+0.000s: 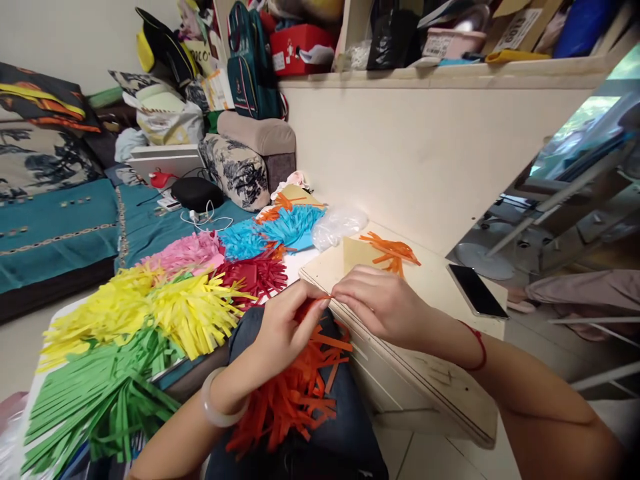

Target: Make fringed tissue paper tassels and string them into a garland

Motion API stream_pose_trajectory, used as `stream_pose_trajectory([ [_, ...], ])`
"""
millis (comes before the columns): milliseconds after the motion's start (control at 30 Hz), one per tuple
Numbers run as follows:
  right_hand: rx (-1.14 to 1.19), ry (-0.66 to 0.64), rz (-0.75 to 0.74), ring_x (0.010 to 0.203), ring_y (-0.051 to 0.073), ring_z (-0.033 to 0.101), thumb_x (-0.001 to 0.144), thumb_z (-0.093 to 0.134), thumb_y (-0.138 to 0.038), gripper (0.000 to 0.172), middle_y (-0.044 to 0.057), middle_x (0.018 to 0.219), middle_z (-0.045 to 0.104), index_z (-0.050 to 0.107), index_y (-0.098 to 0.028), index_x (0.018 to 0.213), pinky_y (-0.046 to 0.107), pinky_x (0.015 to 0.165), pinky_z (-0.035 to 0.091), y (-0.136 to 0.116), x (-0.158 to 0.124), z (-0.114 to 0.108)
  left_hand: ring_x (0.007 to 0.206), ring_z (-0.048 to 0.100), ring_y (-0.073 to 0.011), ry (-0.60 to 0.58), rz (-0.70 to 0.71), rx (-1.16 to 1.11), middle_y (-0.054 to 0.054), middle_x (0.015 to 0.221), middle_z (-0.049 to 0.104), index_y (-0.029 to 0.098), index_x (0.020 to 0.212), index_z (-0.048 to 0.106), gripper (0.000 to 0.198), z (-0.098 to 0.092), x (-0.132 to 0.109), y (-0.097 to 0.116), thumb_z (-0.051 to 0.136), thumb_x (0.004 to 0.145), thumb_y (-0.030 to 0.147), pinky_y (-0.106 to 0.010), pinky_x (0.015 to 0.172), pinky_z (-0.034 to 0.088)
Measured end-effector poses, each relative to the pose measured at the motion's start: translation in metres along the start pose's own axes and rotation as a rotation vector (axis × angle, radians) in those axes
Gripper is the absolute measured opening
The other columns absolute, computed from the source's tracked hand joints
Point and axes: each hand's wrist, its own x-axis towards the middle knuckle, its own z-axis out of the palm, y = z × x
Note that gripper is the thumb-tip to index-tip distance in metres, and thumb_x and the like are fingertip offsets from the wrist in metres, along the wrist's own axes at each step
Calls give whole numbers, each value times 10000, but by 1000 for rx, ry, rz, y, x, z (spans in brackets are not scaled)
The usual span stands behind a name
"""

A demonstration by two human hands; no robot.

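My left hand is closed around the gathered top of an orange paper tassel, whose cut strips hang down over my lap. The fingertips of my right hand pinch at the same gathered end, right against my left fingertips. What exactly the right fingers grip is mostly hidden, though a bit of orange shows between the two hands. Loose orange paper strips lie on the wooden board just beyond my right hand, beside a tan piece of card or paper.
Yellow fringed paper, green fringed paper, pink, blue and dark red bundles cover the table at left. A phone lies on the wooden board. A clear plastic bag rests behind. Another person's leg is at right.
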Motion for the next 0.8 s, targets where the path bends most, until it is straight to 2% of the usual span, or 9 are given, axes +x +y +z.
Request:
stream_pose_trajectory([
  [233,-193,-130,-16,732,189,541,929,433,-160,238,86,765,637,648,-103,844,307,660,443,-22,-2,-12,634,563,-119,-26,84,62,-22,727,622,178,851,582,77,-9,-2,17,517,888,161,-210,609,424],
  [467,-81,-224,34,754,173,523,972,370,-209,280,82,802,615,617,-113,881,286,682,429,-27,-3,-17,649,545,-97,-107,179,105,-10,745,597,171,882,551,85,-19,-4,26,494,895,110,-182,623,427],
  [633,-107,-326,26,759,178,502,956,399,-158,229,82,798,601,606,-104,874,286,679,410,-30,-3,-24,667,538,-84,-161,188,92,-5,768,592,166,901,539,92,-19,-5,28,477,909,98,-169,634,427],
  [800,-204,-299,-1,756,181,485,945,393,-139,222,85,807,599,590,-115,845,289,681,403,-36,-5,-22,665,510,-83,-164,197,178,7,755,555,168,878,517,100,-19,-8,34,464,920,94,-169,613,401],
])
